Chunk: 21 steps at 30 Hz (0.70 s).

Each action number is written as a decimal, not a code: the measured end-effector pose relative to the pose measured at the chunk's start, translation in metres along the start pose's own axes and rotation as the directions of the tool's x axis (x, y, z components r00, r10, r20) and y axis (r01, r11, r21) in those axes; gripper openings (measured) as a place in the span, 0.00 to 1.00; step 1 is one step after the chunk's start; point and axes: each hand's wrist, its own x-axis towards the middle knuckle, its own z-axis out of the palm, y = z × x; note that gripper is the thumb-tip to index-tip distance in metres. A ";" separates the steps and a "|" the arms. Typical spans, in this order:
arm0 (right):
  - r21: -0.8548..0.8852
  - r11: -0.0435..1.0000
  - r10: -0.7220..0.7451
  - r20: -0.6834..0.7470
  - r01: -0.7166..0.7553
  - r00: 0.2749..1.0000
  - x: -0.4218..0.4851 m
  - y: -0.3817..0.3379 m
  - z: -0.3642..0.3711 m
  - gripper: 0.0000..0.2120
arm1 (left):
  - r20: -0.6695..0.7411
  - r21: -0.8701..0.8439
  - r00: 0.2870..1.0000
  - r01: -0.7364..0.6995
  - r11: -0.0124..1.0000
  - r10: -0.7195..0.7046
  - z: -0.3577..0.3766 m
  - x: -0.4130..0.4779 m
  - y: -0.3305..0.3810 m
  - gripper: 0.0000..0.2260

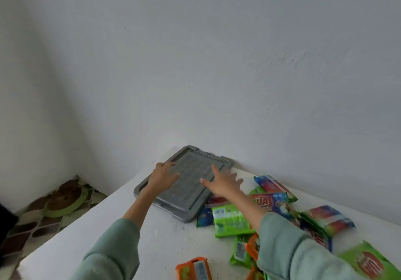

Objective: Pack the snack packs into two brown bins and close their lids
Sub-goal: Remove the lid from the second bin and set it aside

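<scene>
A grey-brown bin lid lies flat at the far left corner of the white table, next to the wall. My left hand rests palm down on the lid's left part, fingers spread. My right hand hovers with fingers apart over the lid's right edge, holding nothing. Several snack packs lie in a loose heap to the right: a green pack near the lid's front corner, a blue and red pack, and an orange pack at the front. No bin body is in view.
A white wall stands directly behind the table. To the left the table edge drops to a patterned tile floor with a round green object on it. More packs, among them a green pack with a red logo, reach toward the right edge.
</scene>
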 end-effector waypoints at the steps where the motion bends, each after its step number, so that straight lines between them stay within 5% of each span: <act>1: -0.019 0.999 0.039 0.018 -0.038 0.999 0.006 0.000 0.006 0.39 | 0.003 0.031 0.999 0.048 0.998 -0.048 0.006 0.008 -0.008 0.24; 6: 0.068 0.996 0.057 0.054 -0.060 0.997 0.019 -0.003 0.021 0.39 | -0.011 0.193 0.991 0.136 0.972 -0.136 0.025 0.036 -0.029 0.24; 11: 0.371 0.925 -0.042 -0.116 0.083 0.992 0.004 -0.006 0.004 0.35 | -0.033 0.065 0.958 0.287 0.956 -0.286 0.011 0.034 -0.027 0.25; 16: 0.451 0.846 -0.077 -0.424 0.284 0.903 -0.038 -0.008 -0.052 0.34 | -0.115 -0.060 0.979 0.165 0.984 -0.171 -0.019 -0.009 0.025 0.25; 21: 0.251 0.867 -0.120 -0.735 0.432 0.668 -0.100 0.039 -0.135 0.34 | -0.306 -0.314 0.949 -0.181 0.932 0.081 -0.039 -0.067 0.143 0.27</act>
